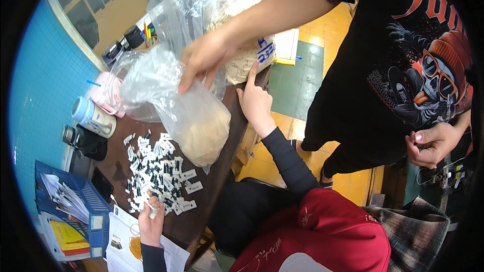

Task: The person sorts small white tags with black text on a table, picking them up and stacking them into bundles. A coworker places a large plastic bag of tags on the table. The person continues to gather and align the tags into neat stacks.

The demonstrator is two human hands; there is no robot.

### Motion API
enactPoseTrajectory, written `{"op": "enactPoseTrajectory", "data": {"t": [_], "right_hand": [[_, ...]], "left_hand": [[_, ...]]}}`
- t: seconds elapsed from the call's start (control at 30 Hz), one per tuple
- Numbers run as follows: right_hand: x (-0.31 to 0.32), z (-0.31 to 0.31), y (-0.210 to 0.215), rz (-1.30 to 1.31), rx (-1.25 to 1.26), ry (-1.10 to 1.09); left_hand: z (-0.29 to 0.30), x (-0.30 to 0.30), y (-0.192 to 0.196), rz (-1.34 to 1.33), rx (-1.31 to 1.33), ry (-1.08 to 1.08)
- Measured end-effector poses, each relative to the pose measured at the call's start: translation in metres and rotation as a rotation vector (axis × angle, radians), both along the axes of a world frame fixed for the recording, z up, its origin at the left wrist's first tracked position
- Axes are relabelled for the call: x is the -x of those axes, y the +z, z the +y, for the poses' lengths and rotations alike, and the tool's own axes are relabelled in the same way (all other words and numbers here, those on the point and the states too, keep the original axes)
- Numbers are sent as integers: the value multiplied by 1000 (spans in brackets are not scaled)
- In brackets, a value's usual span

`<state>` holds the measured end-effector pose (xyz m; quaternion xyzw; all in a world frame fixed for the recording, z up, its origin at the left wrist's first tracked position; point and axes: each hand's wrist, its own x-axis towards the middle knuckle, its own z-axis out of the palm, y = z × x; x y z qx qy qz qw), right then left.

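Observation:
My left hand (150, 224) is closed over the near end of a pile of small black and white labels (156, 171), pinching what looks like a small white label (153, 212). My right hand (256, 102) reaches out with its index finger stretched toward the blue marking on a clear plastic bag of cream-coloured pieces (242, 63). That fingertip touches or nearly touches the bag. Beside the pile lies a second clear bag of beige pieces (204, 136), its gathered top under a co-worker's hand (206, 58).
A co-worker in a black T-shirt (388, 70) stands at the right, one arm across the dark table (191, 224). Along the left wall are a blue-lidded bottle (96, 117), a pink container (107, 93), a black cup (91, 143) and a blue file rack (96, 216). Printed sheets (121, 231) lie near my left hand.

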<state>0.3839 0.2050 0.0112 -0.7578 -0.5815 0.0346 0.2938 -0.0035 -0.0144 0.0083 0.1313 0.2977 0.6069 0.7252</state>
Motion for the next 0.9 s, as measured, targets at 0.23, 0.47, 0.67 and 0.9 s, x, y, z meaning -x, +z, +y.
{"op": "enactPoseTrajectory", "data": {"t": [0.23, 0.47, 0.67, 0.9], "right_hand": [[7, 10, -1, -53, 26, -40], [9, 10, -9, -119, -59, -49], [13, 14, -6, -152, 43, -93], [4, 2, -1, 31, -37, 15]], "left_hand": [[-1, 1, 1, -207, 2, -3], [-1, -2, 5, -244, 38, 23], [2, 1, 1, -357, 24, -6], [0, 4, 1, -455, 77, 31]]}}
